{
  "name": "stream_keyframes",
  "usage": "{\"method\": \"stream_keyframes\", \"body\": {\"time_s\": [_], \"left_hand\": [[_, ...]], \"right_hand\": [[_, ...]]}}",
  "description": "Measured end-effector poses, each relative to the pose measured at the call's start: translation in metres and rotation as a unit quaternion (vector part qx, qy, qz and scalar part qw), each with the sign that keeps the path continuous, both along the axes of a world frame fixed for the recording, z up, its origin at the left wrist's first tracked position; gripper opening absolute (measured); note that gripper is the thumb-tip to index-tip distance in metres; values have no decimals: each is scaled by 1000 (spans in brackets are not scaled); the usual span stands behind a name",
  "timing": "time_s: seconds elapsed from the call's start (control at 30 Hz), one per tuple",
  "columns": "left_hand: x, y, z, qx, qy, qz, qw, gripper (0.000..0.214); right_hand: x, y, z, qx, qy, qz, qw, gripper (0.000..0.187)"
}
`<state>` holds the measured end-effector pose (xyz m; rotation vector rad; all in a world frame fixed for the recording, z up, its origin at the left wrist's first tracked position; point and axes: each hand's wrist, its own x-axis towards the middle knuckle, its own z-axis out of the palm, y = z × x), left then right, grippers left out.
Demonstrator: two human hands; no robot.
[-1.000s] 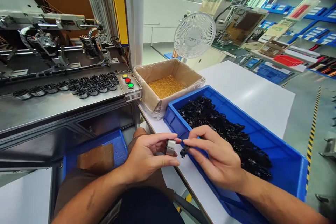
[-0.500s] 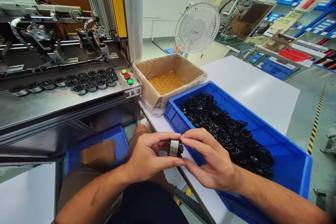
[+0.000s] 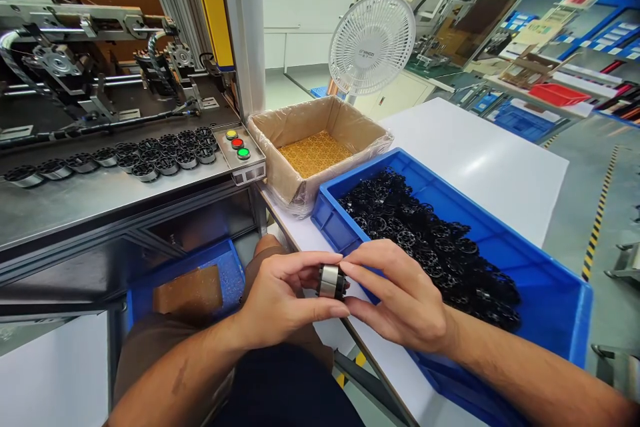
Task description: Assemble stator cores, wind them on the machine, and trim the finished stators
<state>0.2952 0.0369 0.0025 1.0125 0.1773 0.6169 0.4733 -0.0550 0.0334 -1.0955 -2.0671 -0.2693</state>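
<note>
Between both hands, above my lap, is a small motor stator core (image 3: 329, 281) with a silver metal band and black toothed plastic on its ends. My left hand (image 3: 280, 300) grips it from the left, thumb below and index finger above. From the right, the fingertips of my right hand (image 3: 400, 293) close on its black end; the exact contact is partly hidden. Just beyond my right hand, a blue bin (image 3: 530, 267) holds a heap of black plastic parts (image 3: 430, 240). Several similar stator cores (image 3: 145, 171) stand in rows on the metal bench (image 3: 100, 203) at left.
A plastic-lined carton (image 3: 285, 177) with yellowish pieces in its bottom stands behind the bin on the white table (image 3: 480, 160). Behind it is a fan (image 3: 373, 43). A button box (image 3: 243, 153) sits at the bench corner. A blue crate (image 3: 233, 273) lies low, left of my knee.
The camera view has shifted slightly, moving the bench and fan a little left and up in the picture. Both hands keep the stator core; the right fingers have moved slightly against it.
</note>
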Motion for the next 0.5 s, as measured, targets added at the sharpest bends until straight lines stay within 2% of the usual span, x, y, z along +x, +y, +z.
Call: {"method": "stream_keyframes", "body": {"time_s": [0.33, 0.5], "left_hand": [[-1, 1, 0, -3, 6, -8, 1000, 50], [-2, 1, 1, 15, 19, 1, 1000, 50]], "right_hand": [[4, -2, 0, 9, -42, -11, 999, 38], [4, -2, 1, 8, -45, -4, 999, 29]]}}
